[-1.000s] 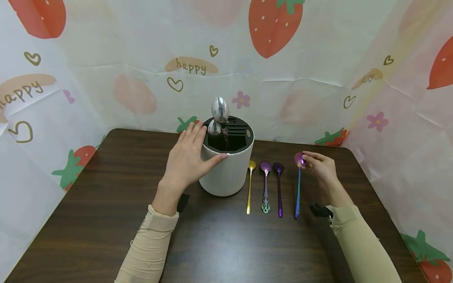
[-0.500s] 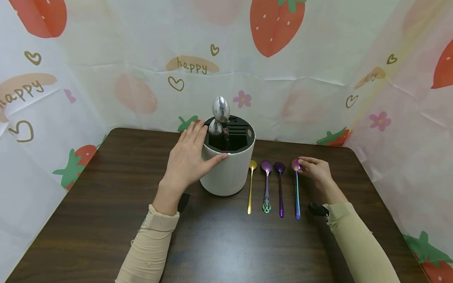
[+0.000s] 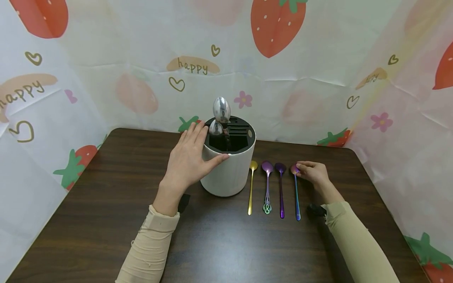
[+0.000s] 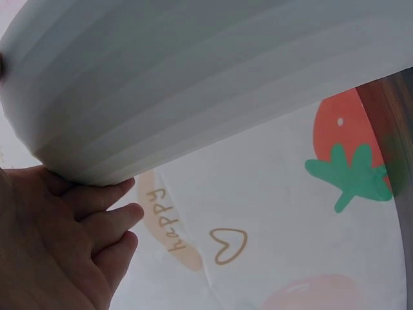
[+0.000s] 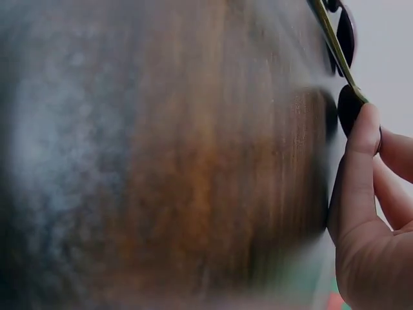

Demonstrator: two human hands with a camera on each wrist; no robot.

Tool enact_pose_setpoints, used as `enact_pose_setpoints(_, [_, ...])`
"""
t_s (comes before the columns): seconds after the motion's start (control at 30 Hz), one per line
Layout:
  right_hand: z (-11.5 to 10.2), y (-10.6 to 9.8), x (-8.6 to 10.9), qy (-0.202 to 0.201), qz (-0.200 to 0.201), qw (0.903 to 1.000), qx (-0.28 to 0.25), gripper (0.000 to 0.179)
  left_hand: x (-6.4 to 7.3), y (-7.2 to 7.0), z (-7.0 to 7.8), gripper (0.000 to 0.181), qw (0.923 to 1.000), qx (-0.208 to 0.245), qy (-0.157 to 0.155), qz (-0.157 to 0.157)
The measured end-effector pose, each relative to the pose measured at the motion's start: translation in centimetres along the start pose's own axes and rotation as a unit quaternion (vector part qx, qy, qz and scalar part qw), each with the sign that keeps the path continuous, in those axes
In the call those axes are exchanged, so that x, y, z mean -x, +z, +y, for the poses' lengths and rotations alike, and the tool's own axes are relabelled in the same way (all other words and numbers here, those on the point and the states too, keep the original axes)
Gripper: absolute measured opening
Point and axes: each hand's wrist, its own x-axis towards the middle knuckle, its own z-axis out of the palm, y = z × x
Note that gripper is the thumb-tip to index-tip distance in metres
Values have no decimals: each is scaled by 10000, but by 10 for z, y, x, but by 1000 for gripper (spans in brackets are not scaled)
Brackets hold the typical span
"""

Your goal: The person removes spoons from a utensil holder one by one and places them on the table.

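Observation:
My right hand (image 3: 314,173) pinches the bowl of a spoon (image 3: 297,196) with a blue handle and a pinkish-purple bowl, at the right end of a row. Thumb and fingers meet on that bowl in the right wrist view, where the handle (image 5: 332,45) slants up and left. A white round utensil holder (image 3: 228,177) with a black slotted top stands left of the row. Against its left side and rim lies my left hand (image 3: 185,159), fingers extended and thumb along the front rim. Two silver spoons (image 3: 221,109) stand bowl-up in the holder.
Between the holder and the right hand lie a gold spoon (image 3: 251,192), a purple spoon with an ornate handle (image 3: 267,184) and a dark purple spoon (image 3: 281,190), handles toward me. The dark wooden table (image 3: 106,204) backs onto a strawberry-print sheet (image 3: 141,43).
The right hand has moved left and slightly nearer with the blue-handled spoon, closer to the dark purple one. The left hand has stayed on the holder.

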Motion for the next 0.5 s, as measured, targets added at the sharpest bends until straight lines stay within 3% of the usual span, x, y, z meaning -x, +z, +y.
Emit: enact_pose_setpoints(0.5, [7, -4, 0, -244, 544, 9879, 1434, 40, -1, 0, 0, 100, 10000, -59, -32, -73])
